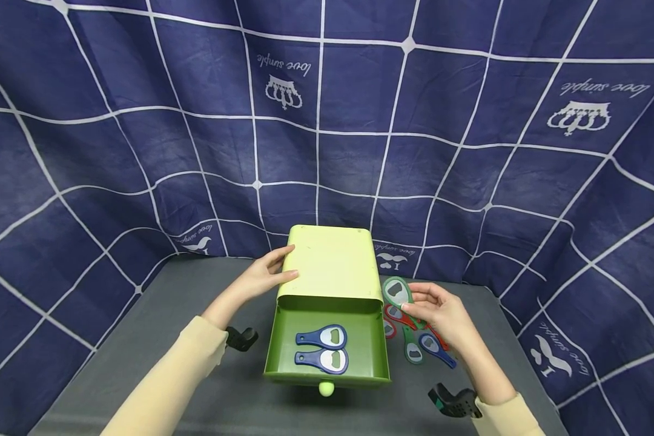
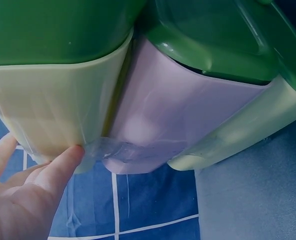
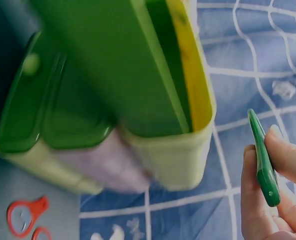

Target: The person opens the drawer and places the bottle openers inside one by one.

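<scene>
Two blue bottle openers (image 1: 321,361) lie side by side in the pulled-out green drawer (image 1: 360,339) of a drawer unit with a pale yellow-green top (image 1: 332,260). My left hand (image 1: 261,275) touches the unit's left side, thumb and fingers spread and fairly straight; in the left wrist view its thumb (image 2: 62,167) meets the pale casing (image 2: 52,105). Right of the unit, my right hand (image 1: 441,309) pinches a green bottle opener (image 1: 396,292) between thumb and fingers. Edge-on, that opener (image 3: 262,162) shows in the right wrist view, apart from the unit.
Several loose bottle openers, red, green and blue (image 1: 436,348), lie on the grey table (image 1: 207,387) against the unit's right side. Lower drawers, one in a lilac casing (image 2: 153,110), stay closed beneath the open one. A blue gridded curtain (image 1: 360,157) hangs behind.
</scene>
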Available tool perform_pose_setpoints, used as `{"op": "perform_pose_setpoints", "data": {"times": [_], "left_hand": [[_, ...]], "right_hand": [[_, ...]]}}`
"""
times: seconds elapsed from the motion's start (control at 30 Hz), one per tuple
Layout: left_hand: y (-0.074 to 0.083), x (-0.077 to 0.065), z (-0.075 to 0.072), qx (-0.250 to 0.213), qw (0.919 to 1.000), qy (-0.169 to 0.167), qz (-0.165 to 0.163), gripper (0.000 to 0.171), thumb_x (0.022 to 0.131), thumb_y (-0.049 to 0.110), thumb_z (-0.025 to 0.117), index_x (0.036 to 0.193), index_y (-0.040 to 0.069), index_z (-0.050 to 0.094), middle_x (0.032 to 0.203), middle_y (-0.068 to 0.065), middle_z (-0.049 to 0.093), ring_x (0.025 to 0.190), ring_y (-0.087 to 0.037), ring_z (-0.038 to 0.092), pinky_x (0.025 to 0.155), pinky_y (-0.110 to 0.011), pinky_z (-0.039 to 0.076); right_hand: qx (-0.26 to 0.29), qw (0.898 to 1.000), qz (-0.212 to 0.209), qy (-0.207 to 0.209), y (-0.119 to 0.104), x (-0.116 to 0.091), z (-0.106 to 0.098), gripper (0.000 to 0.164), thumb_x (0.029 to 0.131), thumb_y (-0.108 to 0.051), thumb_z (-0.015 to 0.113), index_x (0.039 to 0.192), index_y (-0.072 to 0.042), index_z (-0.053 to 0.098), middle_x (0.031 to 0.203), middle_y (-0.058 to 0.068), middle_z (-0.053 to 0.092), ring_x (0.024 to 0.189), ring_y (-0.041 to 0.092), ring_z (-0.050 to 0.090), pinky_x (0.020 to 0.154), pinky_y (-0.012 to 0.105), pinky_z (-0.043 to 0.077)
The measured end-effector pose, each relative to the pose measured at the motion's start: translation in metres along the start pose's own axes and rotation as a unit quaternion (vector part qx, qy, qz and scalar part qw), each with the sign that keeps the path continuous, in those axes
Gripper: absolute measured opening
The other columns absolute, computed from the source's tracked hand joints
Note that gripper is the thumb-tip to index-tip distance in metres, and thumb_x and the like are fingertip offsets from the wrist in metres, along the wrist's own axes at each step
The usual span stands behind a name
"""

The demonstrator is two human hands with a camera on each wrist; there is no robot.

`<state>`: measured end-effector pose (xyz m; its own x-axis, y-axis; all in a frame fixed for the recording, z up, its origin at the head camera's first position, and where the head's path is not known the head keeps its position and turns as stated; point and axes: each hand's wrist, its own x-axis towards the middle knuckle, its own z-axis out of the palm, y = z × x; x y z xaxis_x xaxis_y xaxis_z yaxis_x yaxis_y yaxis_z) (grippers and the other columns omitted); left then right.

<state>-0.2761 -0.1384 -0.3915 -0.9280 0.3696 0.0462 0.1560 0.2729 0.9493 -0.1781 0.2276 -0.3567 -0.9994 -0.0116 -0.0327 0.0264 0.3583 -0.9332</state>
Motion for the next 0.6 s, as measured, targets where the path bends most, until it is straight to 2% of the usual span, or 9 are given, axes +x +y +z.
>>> {"op": "perform_pose_setpoints", "data": {"times": [0.1,0.33,0.5,0.6], "left_hand": [[0.000,0.000,0.000,0.001,1.0000,0.001,0.001,0.073,0.095,0.016,0.067,0.156,0.009,0.028,0.164,-0.016,0.017,0.150,-0.038,0.016,0.120,-0.050,0.026],[0.001,0.000,0.000,0.004,1.0000,0.000,0.001,0.072,0.095,0.016,0.067,0.156,0.008,0.028,0.164,-0.017,0.017,0.150,-0.039,0.016,0.120,-0.051,0.026],[0.002,-0.001,0.000,0.004,1.0000,0.000,-0.001,0.073,0.095,0.015,0.066,0.156,0.008,0.028,0.164,-0.017,0.017,0.150,-0.038,0.016,0.120,-0.051,0.026],[0.002,-0.001,0.000,0.006,1.0000,0.000,-0.003,0.073,0.095,0.016,0.066,0.156,0.009,0.027,0.164,-0.017,0.016,0.150,-0.038,0.015,0.120,-0.051,0.026]], "right_hand": [[0.011,0.999,-0.013,-0.033,-0.011,-0.002,0.010,0.051,0.085,-0.013,0.077,0.129,0.002,0.058,0.101,0.004,0.070,0.081,0.002,0.068,0.059,0.022,0.051],[-0.008,0.995,-0.033,-0.090,-0.021,-0.001,0.044,0.046,0.082,-0.012,0.079,0.123,0.002,0.063,0.098,0.009,0.069,0.081,0.007,0.067,0.067,0.022,0.055],[-0.039,0.990,-0.064,-0.123,-0.020,0.001,0.069,0.041,0.081,-0.009,0.080,0.117,0.004,0.066,0.095,0.012,0.069,0.079,0.009,0.067,0.065,0.021,0.055],[-0.066,0.987,-0.074,-0.127,-0.018,0.002,0.081,0.037,0.079,-0.009,0.082,0.111,0.003,0.068,0.091,0.009,0.069,0.077,0.010,0.066,0.063,0.020,0.054]]}}
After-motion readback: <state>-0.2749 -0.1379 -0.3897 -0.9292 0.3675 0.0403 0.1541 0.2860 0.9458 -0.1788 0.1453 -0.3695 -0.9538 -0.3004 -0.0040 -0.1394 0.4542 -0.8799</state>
